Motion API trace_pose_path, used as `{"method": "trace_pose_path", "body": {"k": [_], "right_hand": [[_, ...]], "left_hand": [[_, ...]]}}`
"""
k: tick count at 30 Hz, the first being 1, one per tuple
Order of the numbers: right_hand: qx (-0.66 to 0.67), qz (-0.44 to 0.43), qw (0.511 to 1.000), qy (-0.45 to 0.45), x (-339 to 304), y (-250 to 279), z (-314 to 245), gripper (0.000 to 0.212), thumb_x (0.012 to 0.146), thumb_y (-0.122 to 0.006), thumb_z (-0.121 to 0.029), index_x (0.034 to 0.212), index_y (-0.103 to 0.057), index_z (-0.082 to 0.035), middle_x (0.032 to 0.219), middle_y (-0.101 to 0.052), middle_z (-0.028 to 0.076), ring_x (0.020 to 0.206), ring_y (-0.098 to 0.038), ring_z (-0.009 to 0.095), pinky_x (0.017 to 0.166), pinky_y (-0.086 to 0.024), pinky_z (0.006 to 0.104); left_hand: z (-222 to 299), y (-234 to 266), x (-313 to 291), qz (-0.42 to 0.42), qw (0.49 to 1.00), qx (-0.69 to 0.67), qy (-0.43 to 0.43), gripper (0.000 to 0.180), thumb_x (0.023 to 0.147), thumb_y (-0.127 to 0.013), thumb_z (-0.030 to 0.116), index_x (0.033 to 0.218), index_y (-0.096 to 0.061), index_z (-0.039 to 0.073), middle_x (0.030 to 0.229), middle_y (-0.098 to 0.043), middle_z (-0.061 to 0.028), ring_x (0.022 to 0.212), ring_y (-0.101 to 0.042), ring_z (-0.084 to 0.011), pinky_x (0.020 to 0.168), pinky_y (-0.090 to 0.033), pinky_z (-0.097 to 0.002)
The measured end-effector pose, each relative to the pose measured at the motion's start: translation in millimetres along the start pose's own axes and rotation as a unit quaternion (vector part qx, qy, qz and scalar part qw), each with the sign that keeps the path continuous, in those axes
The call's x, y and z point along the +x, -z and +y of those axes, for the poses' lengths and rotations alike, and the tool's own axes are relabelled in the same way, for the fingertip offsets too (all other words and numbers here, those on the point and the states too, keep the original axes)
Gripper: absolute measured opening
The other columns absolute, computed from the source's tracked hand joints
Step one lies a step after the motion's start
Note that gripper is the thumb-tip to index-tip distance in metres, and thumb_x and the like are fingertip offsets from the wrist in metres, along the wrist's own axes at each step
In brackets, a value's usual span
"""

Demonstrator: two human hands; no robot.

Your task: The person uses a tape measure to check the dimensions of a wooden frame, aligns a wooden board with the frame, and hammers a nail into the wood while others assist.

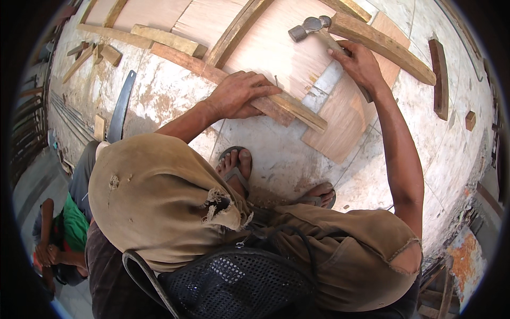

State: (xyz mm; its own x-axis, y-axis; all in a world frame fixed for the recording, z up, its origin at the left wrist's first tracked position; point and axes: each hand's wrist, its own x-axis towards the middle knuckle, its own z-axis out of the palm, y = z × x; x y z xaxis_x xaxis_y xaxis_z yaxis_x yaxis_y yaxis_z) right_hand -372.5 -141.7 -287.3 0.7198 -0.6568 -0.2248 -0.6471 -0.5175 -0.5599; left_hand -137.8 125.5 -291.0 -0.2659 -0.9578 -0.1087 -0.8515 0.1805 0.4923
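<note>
My right hand (361,66) is closed round the handle of a ball-peen hammer (309,27), whose metal head is raised to the left over the plywood. My left hand (241,95) is wrapped over two wooden strips where they lie side by side: a long reddish strip (186,61) and a short lighter strip (303,112). Just beyond its fingertips a thin nail (276,81) stands up from the wood. The strips run along the near edge of a pale plywood sheet (255,53), and a wooden crosspiece (236,32) meets them. Part of the joint is hidden by my left hand.
A handsaw blade (121,103) lies on the tiled floor at left, near wood offcuts (109,55). Thin plywood (340,130) and a thick timber (385,48) are at right, with another short timber (439,80) beyond. Someone in green (74,226) sits at lower left.
</note>
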Motion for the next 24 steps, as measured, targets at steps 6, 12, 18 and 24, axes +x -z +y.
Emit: {"method": "trace_pose_path", "body": {"k": [6, 12, 18, 24], "right_hand": [[0.019, -0.039, 0.998, 0.042, -24.4, -52.2, -83.6, 0.038, 0.096, -0.073, -0.039, 0.1, -0.079, -0.002, 0.089, -0.077, 0.016, 0.086, -0.074, 0.03, 0.081, -0.057, 0.0433], [0.196, -0.149, 0.965, -0.092, -6.1, -104.7, -82.7, 0.042, 0.088, -0.076, -0.038, 0.078, -0.078, 0.003, 0.078, -0.075, 0.024, 0.078, -0.075, 0.038, 0.078, -0.059, 0.0446], [0.137, -0.157, 0.977, -0.05, 8.7, -114.5, -82.6, 0.034, 0.085, -0.085, -0.029, 0.07, -0.073, 0.0, 0.062, -0.069, 0.008, 0.053, -0.064, 0.014, 0.055, -0.053, 0.0303], [0.42, -0.156, 0.88, -0.157, -22.8, -99.2, -68.7, 0.014, 0.09, -0.078, -0.009, 0.091, -0.075, 0.004, 0.08, -0.074, 0.011, 0.068, -0.073, 0.016, 0.064, -0.062, 0.0261]], "left_hand": [[-0.8, 1.0, -4.8, 0.009, 1.0, 0.008, -0.004, 0.073, 0.076, -0.09, 0.03, 0.143, -0.063, 0.026, 0.124, -0.064, -0.0046, 0.116, -0.063, -0.0298, 0.1, -0.053, -0.0443], [-1.7, -2.8, -3.4, 0.012, 1.0, 0.011, -0.012, 0.071, 0.076, -0.09, 0.029, 0.142, -0.064, 0.026, 0.124, -0.065, -0.0042, 0.114, -0.064, -0.0302, 0.098, -0.053, -0.0446], [0.3, -0.8, -0.6, 0.016, 1.0, -0.002, -0.007, 0.073, 0.075, -0.09, 0.025, 0.143, -0.064, 0.028, 0.125, -0.066, -0.0053, 0.115, -0.064, -0.0322, 0.097, -0.052, -0.046], [-2.0, -0.8, -3.8, 0.031, 0.999, -0.004, -0.022, 0.068, 0.078, -0.088, 0.029, 0.14, -0.061, 0.022, 0.124, -0.065, -0.0053, 0.113, -0.065, -0.0321, 0.097, -0.052, -0.0456]]}}
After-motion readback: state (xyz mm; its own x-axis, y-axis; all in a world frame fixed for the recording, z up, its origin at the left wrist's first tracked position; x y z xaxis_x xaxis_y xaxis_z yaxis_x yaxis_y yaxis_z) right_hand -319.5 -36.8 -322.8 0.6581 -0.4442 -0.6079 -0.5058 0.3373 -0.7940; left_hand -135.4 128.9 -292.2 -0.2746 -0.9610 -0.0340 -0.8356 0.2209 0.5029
